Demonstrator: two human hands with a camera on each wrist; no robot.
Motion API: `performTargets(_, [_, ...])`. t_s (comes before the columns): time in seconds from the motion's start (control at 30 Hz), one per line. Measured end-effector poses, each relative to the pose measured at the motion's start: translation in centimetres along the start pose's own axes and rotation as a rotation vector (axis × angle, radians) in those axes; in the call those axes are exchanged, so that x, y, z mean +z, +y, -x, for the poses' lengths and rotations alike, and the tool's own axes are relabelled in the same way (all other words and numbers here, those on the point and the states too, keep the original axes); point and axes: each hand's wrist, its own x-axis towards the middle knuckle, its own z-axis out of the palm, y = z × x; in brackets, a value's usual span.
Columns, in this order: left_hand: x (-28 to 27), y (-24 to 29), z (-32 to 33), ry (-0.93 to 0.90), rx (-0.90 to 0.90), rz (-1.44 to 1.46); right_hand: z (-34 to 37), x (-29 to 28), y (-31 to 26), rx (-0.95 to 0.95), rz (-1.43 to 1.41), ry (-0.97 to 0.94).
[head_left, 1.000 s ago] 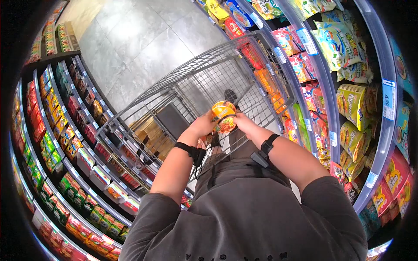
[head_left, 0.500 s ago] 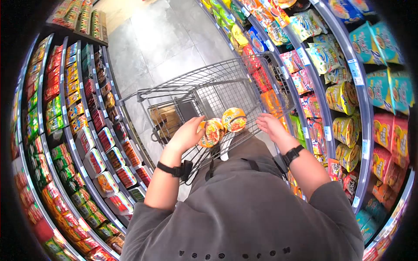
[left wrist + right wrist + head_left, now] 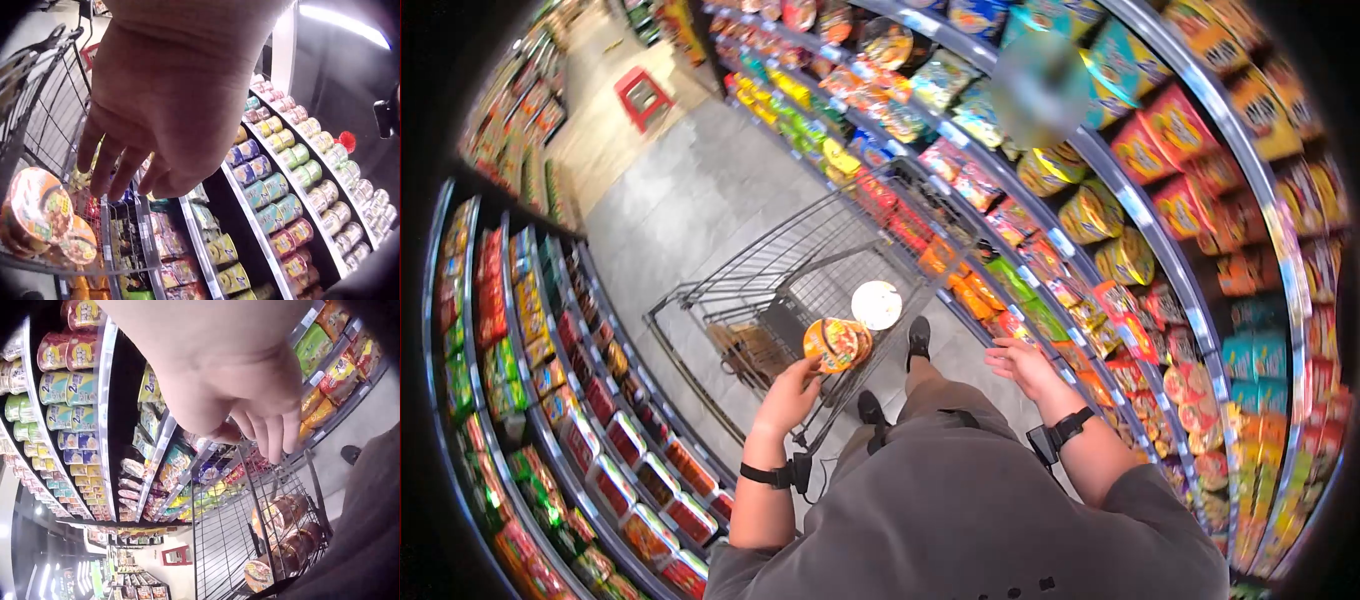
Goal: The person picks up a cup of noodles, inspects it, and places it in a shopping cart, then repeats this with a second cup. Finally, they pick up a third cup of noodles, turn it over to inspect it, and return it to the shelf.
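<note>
Orange instant-noodle bowls [image 3: 831, 345] sit together in the wire cart [image 3: 796, 322], beside a round, white-looking top [image 3: 876, 305]. My left hand [image 3: 788, 397] is just in front of the bowls with its fingers loosely bent; the left wrist view shows the hand [image 3: 162, 112] holding nothing, apart from the bowls [image 3: 40, 206]. Over to the right, my right hand [image 3: 1028, 370] is held away from the cart, palm inward and fingers extended. In the right wrist view that hand [image 3: 250, 394] holds nothing, and several bowls [image 3: 278, 515] lie below it in the cart.
Packed noodle shelves [image 3: 1090, 200] curve along the right side, and lower shelves [image 3: 560, 390] line the left. Brown cardboard [image 3: 745, 350] is at the cart's left end. A red stool [image 3: 642, 98] stands farther down the grey aisle floor [image 3: 670, 180].
Both hands held one bowl at first; they parted and now hold nothing, the bowls resting in the cart. The view has swung right, and the cart appears farther left and lower.
</note>
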Motion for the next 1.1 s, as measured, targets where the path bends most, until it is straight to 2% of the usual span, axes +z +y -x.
performTargets(0.1, [1.2, 3.8, -1.0, -0.085, 0.026, -0.079, 3.4, -0.9, 0.2, -0.030, -0.002, 0.031])
performTargets(0.27, [2.8, 9.5, -2.6, -0.157, 0.209, -0.174, 6.9, -3.6, 1.6, -0.128, -0.069, 0.052])
performTargets(0.47, [6.6, 13.4, -5.9, -0.218, 0.242, -0.218, 11.3, -9.5, 4.1, -0.199, -0.206, 0.132])
performTargets(0.53, [8.5, 16.7, -6.5, -0.257, 0.199, -0.234, 12.5, -12.2, 5.9, -0.224, -0.273, 0.163])
performTargets(0.6, [11.3, 19.3, -7.3, -0.327, 0.152, -0.232, 14.2, -15.0, 7.7, -0.244, -0.342, 0.192])
performTargets(0.67, [14.8, 19.4, -9.2, -0.360, 0.415, -0.199, 16.3, -17.6, 9.0, -0.299, -0.430, 0.227])
performTargets(0.7, [16.5, 21.2, -9.2, -0.380, 0.360, -0.241, 17.1, -19.0, 10.0, -0.302, -0.447, 0.236])
performTargets(0.87, [25.1, 29.0, -9.3, -0.472, 0.415, -0.315, 20.2, -26.4, 14.9, -0.390, -0.588, 0.281])
performTargets(0.97, [29.5, 32.1, -9.6, -0.541, 0.587, -0.326, 22.0, -30.0, 16.4, -0.401, -0.616, 0.317])
performTargets(1.1, [33.6, 35.8, -9.5, -0.561, 0.629, -0.310, 23.5, -33.8, 16.0, -0.409, -0.600, 0.346])
